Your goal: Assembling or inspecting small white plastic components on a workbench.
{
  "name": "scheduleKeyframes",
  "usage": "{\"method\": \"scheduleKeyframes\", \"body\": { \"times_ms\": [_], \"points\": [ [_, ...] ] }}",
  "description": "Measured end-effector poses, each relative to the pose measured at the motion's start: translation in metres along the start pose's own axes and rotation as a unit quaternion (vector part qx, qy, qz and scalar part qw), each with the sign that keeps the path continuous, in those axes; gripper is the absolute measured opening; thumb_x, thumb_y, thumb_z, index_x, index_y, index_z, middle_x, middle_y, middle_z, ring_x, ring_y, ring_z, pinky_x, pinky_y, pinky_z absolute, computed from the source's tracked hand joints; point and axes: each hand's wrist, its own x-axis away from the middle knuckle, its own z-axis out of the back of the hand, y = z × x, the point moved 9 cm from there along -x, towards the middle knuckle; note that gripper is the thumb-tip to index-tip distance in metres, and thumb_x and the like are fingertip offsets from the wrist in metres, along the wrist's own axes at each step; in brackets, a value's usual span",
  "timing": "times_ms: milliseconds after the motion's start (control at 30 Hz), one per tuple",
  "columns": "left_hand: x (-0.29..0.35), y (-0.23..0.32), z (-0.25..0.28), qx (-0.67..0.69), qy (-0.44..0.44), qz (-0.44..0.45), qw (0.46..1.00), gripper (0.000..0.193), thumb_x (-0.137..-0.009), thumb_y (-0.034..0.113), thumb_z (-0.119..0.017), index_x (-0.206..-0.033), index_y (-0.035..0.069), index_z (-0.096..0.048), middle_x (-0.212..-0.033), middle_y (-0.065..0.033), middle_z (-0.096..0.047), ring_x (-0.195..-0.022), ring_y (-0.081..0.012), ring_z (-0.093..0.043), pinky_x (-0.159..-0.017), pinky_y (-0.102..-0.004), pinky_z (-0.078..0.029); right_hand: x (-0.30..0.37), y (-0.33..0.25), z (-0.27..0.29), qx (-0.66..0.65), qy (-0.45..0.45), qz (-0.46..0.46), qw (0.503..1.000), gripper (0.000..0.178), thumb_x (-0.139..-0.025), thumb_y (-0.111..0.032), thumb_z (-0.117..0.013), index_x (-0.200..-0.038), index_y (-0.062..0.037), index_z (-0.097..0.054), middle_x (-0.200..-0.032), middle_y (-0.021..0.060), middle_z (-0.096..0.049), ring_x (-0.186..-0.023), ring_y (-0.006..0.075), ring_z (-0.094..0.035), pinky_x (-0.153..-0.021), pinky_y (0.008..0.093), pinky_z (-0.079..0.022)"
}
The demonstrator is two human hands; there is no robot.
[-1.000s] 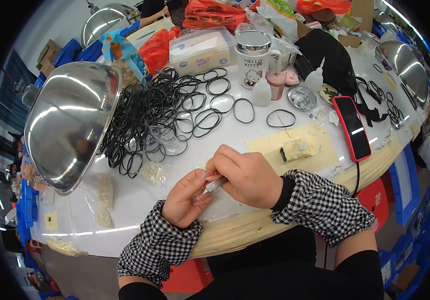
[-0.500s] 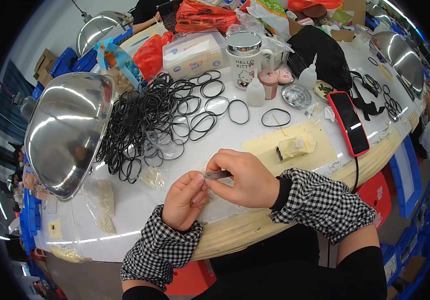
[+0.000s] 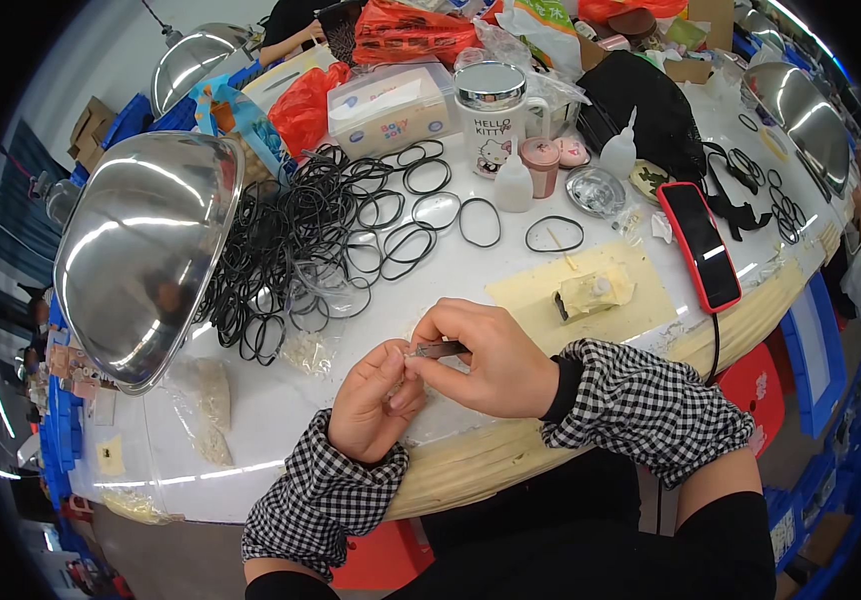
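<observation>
Near the front of the white table my two hands meet. My right hand is closed on a short, flat, dark-grey metal tool, its tip pointing at my left fingers; whether it is a pair of tweezers I cannot tell. Thumb and forefinger of my left hand are pinched together at that tip, around something tiny and pale that is mostly hidden. Beyond the hands lies a large tangle of black rubber rings, with a few loose rings to its right. Small pale pieces in a clear bag rest just beyond my left hand.
A shiny metal lamp shade hangs at the left. Right of my hands are a yellow taped sheet and a red-cased phone. Behind stand a lidded mug, squeeze bottles and a clear plastic box.
My fingers have shifted very slightly, and the tool stays between them. The lamp shade at the left sits a little higher and further right in view.
</observation>
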Motion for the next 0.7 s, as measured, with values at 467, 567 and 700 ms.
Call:
{"method": "scheduleKeyframes", "body": {
  "times_ms": [467, 567, 700],
  "points": [
    [0.0013, 0.0021, 0.0007, -0.013, 0.014, 0.002, 1.000, 0.023, -0.100, 0.022, -0.041, -0.101, 0.002, -0.053, -0.071, 0.0015, -0.047, -0.058, -0.0041, -0.036, -0.055, -0.0195, -0.030, -0.0006, -0.0012, -0.0006, -0.016, 0.001, -0.001, 1.000, 0.019, -0.079, -0.015, -0.064, -0.081, 0.0012, -0.055, -0.074, 0.0133, -0.058, -0.067, 0.0279, -0.058, -0.060, 0.0346, -0.045],
    [0.0012, 0.0011, -0.0010, -0.008, 0.000, 0.006, 1.000, 0.024, -0.099, 0.023, -0.042, -0.102, 0.002, -0.053, -0.072, 0.0014, -0.048, -0.059, -0.0041, -0.037, -0.055, -0.0193, -0.031, -0.0007, -0.0007, -0.0007, -0.020, 0.000, -0.005, 1.000, 0.019, -0.079, -0.015, -0.064, -0.080, 0.0011, -0.054, -0.074, 0.0133, -0.057, -0.066, 0.0279, -0.057, -0.060, 0.0347, -0.045],
    [0.0006, 0.0000, -0.0011, -0.003, -0.003, 0.008, 1.000, 0.025, -0.099, 0.024, -0.042, -0.104, 0.001, -0.053, -0.076, 0.0011, -0.049, -0.060, -0.0041, -0.037, -0.056, -0.0191, -0.032, -0.0012, -0.0007, -0.0009, -0.013, -0.001, -0.001, 1.000, 0.019, -0.079, -0.016, -0.063, -0.079, 0.0008, -0.054, -0.073, 0.0130, -0.057, -0.066, 0.0278, -0.057, -0.060, 0.0349, -0.045]
  ]
}}
